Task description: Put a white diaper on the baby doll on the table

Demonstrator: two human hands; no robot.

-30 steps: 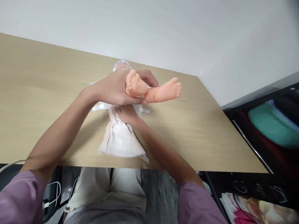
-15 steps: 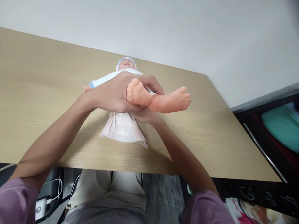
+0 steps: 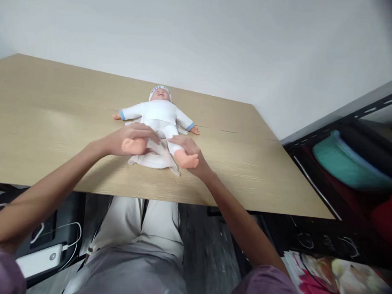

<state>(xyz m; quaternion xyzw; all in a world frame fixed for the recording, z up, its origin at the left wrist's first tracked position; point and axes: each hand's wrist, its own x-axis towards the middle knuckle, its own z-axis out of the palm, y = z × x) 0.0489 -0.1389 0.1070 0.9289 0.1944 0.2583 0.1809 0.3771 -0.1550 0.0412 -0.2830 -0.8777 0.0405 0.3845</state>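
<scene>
A baby doll (image 3: 160, 110) in a white outfit with blue cuffs and a printed headband lies on its back, arms spread, feet toward me. Beneath its hips and between its parted legs spreads an open white diaper (image 3: 154, 160). My left hand (image 3: 128, 139) is wrapped round the doll's leg on the left, with the bare foot poking out past the palm. Around the other leg, near the ankle, my right hand (image 3: 194, 152) is closed, its fingers on the white cloth. Parts of the diaper are hidden under the doll.
The doll lies on a wooden table (image 3: 246, 175) set against a white wall (image 3: 200, 39). At the right stands a black rack (image 3: 311, 173) holding a teal container (image 3: 351, 162). A white power bank (image 3: 40, 259) with a cable rests below the table's front edge, at the left.
The doll's legs, raised and held together before, are now lowered and spread apart. My hands have separated, one on each leg. The view has shifted, showing the doll's whole upper body.
</scene>
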